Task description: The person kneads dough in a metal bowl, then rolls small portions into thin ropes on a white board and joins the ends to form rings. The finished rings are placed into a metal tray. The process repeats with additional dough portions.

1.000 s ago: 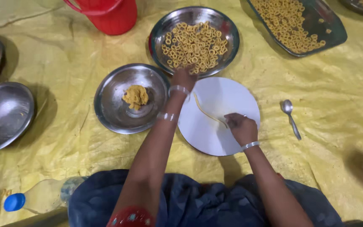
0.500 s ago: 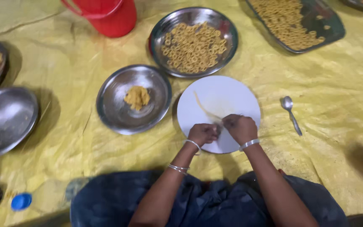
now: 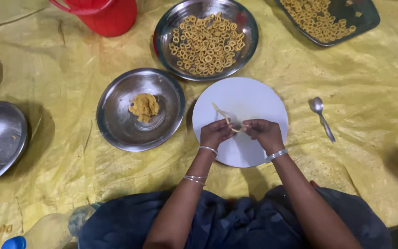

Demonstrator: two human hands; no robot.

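Yellow sheeting [image 3: 47, 69] covers the floor. At centre, the left hand [image 3: 216, 133] and right hand [image 3: 264, 133] pinch a dough strip [image 3: 226, 117] between them over a white plate [image 3: 254, 94]. Left sits a steel dish [image 3: 116, 124] with a dough lump [image 3: 144, 106], above a dish of rings [image 3: 207, 39], right a spoon [image 3: 322, 117].

place: home floor food-prep | evidence: yellow sheet [image 3: 47, 83] as work surface, steel bowls [image 3: 140, 109], dough rings [image 3: 207, 44], red bucket [image 3: 102, 14]
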